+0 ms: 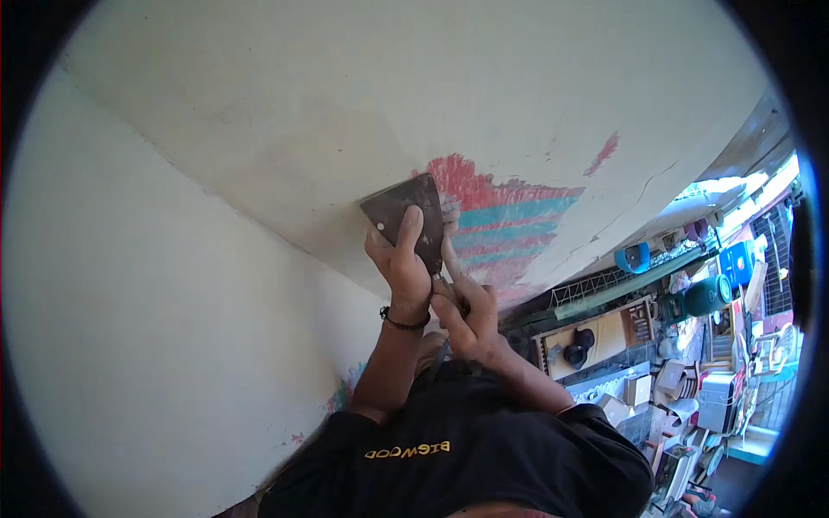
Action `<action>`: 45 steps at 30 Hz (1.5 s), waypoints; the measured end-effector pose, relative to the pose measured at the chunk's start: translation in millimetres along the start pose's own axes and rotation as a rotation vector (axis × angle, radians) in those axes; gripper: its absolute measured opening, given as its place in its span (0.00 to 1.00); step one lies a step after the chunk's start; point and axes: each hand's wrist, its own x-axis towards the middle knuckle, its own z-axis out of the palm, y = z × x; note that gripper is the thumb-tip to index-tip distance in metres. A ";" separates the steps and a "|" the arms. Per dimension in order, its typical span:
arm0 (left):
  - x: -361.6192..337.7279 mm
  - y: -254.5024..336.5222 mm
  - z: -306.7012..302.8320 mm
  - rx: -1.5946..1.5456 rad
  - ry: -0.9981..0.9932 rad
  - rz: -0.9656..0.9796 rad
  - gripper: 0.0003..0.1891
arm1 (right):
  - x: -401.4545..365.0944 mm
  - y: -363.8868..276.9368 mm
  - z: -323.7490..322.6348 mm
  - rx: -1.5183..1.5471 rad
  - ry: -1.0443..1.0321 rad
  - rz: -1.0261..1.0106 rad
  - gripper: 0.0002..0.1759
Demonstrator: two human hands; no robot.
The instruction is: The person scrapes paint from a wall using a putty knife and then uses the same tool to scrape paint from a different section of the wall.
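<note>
A wide putty knife (406, 220) with a dark, worn blade is raised against the pale wall, its broad edge toward the upper left. My left hand (406, 274), with a dark bracelet at the wrist, grips the blade from the left, thumb flat on its face. Around the narrow end and handle closes my right hand (471, 324); one finger stretches up along the blade's right side. Whatever lies beneath the blade is hidden. Just right of the blade, a patch of red and turquoise paint (509, 216) shows on the wall, ragged at its edges.
A second pale wall (155, 319) meets the first at a corner on the left. A crack (635, 203) runs through the wall at right. Beyond lies a cluttered area with a green cylinder (708, 295), a blue container (737, 263), a wooden-framed table (596, 345) and several boxes.
</note>
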 end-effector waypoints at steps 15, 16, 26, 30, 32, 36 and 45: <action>-12.1 -32.7 -17.1 -0.008 0.052 -0.042 0.13 | -14.9 52.2 2.7 -0.067 0.042 -0.149 0.33; -11.9 -36.3 -18.0 -0.016 0.049 -0.032 0.13 | -13.6 46.5 -0.1 -0.074 0.039 -0.138 0.33; 4.7 -19.4 -4.3 -0.080 -0.016 0.014 0.11 | 3.6 28.1 -2.1 -0.054 0.046 -0.209 0.36; 6.9 0.8 4.7 -0.074 -0.047 0.004 0.10 | 13.3 16.5 -2.9 -0.040 0.038 -0.228 0.38; 1.7 -18.1 -11.8 -0.050 -0.061 -0.024 0.11 | 4.8 33.0 4.7 -0.021 0.096 -0.287 0.38; -8.2 -34.2 -12.2 -0.051 -0.007 -0.048 0.13 | -12.1 38.1 -2.7 -0.055 0.060 -0.146 0.38; -6.7 -30.3 -6.8 -0.019 -0.003 -0.037 0.13 | -12.1 26.4 -5.7 -0.017 0.043 -0.066 0.37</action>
